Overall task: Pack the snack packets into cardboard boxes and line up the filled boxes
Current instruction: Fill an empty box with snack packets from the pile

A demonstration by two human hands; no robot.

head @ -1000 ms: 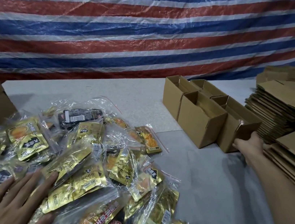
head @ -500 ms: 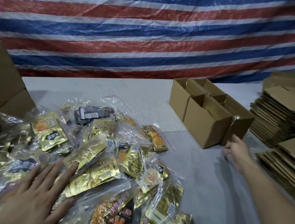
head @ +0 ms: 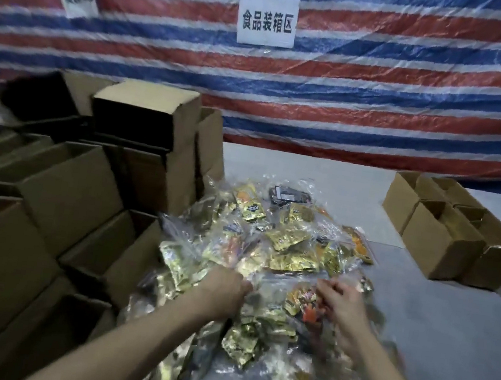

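A heap of snack packets [head: 286, 243], mostly gold foil inside clear bags, lies on the grey table [head: 433, 344]. My left hand [head: 222, 292] digs into the near part of the heap with curled fingers, gripping a clear bag of packets [head: 281, 281]. My right hand [head: 341, 312] pinches the same clear bag from its right side, beside an orange and black packet [head: 304, 300]. Three open cardboard boxes [head: 441, 242] stand together at the right of the table, apart from both hands.
A tall stack of cardboard boxes [head: 65, 196] fills the left side, right up against the heap. A striped red, white and blue tarp [head: 384, 96] with two paper signs hangs behind. Flat cardboard shows at the far right edge.
My right hand has left the boxes at the right and come to the heap. My left hand went from lying flat to gripping. The view has swung left.
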